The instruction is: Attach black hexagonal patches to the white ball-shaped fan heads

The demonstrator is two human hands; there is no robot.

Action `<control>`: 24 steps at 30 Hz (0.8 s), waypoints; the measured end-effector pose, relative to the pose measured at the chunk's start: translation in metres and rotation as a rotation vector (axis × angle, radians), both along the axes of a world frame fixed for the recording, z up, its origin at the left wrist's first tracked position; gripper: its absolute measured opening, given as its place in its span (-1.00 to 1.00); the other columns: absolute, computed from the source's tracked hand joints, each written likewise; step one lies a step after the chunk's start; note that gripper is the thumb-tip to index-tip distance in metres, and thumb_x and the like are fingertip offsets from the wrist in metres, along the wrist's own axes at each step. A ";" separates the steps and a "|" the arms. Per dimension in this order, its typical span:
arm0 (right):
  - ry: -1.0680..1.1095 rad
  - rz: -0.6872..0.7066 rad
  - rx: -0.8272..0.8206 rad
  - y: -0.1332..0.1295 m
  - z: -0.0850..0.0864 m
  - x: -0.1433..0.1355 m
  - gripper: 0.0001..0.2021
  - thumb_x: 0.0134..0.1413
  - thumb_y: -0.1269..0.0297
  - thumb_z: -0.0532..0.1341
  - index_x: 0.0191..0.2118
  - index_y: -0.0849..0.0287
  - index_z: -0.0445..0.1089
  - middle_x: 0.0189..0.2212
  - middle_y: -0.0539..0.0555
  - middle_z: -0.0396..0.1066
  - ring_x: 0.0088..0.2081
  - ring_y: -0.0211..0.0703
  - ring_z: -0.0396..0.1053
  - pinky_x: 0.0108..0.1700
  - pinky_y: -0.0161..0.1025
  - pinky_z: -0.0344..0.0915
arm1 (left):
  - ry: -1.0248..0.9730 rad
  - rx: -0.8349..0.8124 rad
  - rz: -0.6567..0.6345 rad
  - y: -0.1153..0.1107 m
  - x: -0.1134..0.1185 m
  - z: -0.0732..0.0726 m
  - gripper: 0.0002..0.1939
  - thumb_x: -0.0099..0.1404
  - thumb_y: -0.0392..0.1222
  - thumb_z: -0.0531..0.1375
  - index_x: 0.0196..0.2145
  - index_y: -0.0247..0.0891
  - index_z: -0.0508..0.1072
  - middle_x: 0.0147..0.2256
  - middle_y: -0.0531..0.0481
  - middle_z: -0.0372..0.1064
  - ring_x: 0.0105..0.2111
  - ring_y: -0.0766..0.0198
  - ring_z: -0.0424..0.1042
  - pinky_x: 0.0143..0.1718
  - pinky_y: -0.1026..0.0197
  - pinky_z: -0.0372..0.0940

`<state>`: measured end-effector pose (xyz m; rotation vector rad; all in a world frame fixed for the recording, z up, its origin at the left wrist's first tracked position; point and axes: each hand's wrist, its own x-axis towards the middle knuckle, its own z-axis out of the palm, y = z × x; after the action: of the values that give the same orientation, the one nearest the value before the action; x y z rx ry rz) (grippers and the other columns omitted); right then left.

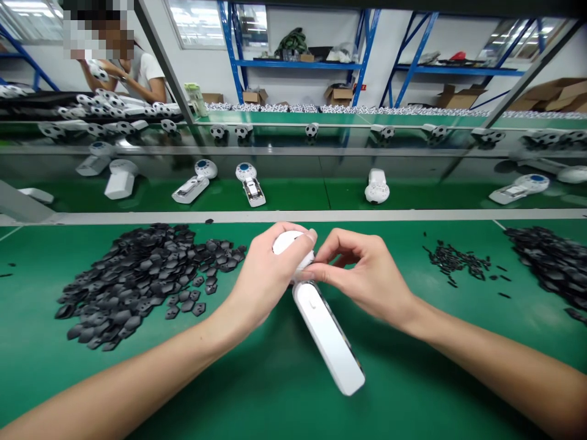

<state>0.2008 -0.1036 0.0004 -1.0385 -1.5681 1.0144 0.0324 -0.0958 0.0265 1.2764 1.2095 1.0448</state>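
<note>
A white device with a round head and a long flat handle (331, 342) is held over the green table, its handle slanting down to the right. My left hand (274, 266) wraps round the head, thumb on top. At the head's right side, near the neck, my right hand (360, 269) has thumb and index finger pinched together; whatever may be between the fingertips is too small to make out. A heap of black five-sided pieces (137, 281) lies to the left of my left hand. Small black sticks (458, 260) are scattered right of my right hand.
Another black heap (550, 266) lies at the far right. Beyond a pale rail (321, 216), a green belt (298, 192) carries several white devices. Football-patterned pieces (312, 129) line a shelf behind. At the back left sits a person (151, 76) near more pieces.
</note>
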 end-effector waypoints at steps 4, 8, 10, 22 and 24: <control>0.064 0.055 -0.096 0.001 0.002 0.000 -0.66 -0.05 0.21 0.63 -0.43 0.09 0.44 -0.46 -0.08 0.58 -0.40 -0.20 0.48 -0.33 -0.26 0.38 | 0.104 0.061 0.019 -0.002 0.001 0.008 -0.78 0.21 -0.05 0.33 -0.34 -0.27 0.53 -0.42 0.07 0.40 -0.46 0.35 0.28 -0.51 0.34 0.17; 0.102 0.161 -0.270 0.002 0.007 0.004 -0.51 -0.15 0.13 0.68 -0.36 0.07 0.35 -0.47 -0.08 0.57 -0.36 -0.11 0.55 -0.28 -0.21 0.43 | 0.149 0.073 -0.007 -0.006 0.003 0.015 -0.75 0.19 0.00 0.33 -0.34 -0.27 0.53 -0.42 0.05 0.45 -0.46 0.32 0.32 -0.51 0.34 0.21; 0.067 0.158 -0.246 0.001 0.008 0.006 -0.48 -0.12 0.07 0.67 -0.37 0.06 0.30 -0.48 -0.10 0.52 -0.37 -0.14 0.52 -0.31 -0.23 0.40 | 0.168 0.076 -0.005 -0.007 0.004 0.015 -0.76 0.19 -0.02 0.33 -0.33 -0.26 0.54 -0.43 0.05 0.45 -0.47 0.32 0.31 -0.53 0.34 0.21; -0.353 -0.104 0.530 -0.002 -0.002 0.002 -0.43 0.37 -0.36 0.23 -0.41 0.05 0.27 -0.57 -0.04 0.40 -0.55 -0.25 0.26 -0.45 -0.21 0.09 | 0.084 0.134 -0.035 -0.013 0.002 0.020 -0.74 0.28 0.03 0.35 -0.35 -0.24 0.55 -0.40 0.00 0.49 -0.45 0.26 0.40 -0.47 0.28 0.30; -0.292 -0.097 0.507 0.005 0.000 0.009 -0.49 0.38 -0.33 0.24 -0.31 0.05 0.35 -0.52 -0.04 0.46 -0.52 -0.23 0.32 -0.42 -0.22 0.17 | 0.084 0.164 -0.087 -0.014 -0.002 0.028 -0.73 0.27 0.04 0.38 -0.32 -0.23 0.57 -0.41 0.00 0.51 -0.47 0.25 0.44 -0.49 0.28 0.32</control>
<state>0.2100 -0.0989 0.0000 -0.9157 -1.8620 0.3706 0.0302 -0.1103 0.0547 1.4995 1.1390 1.0526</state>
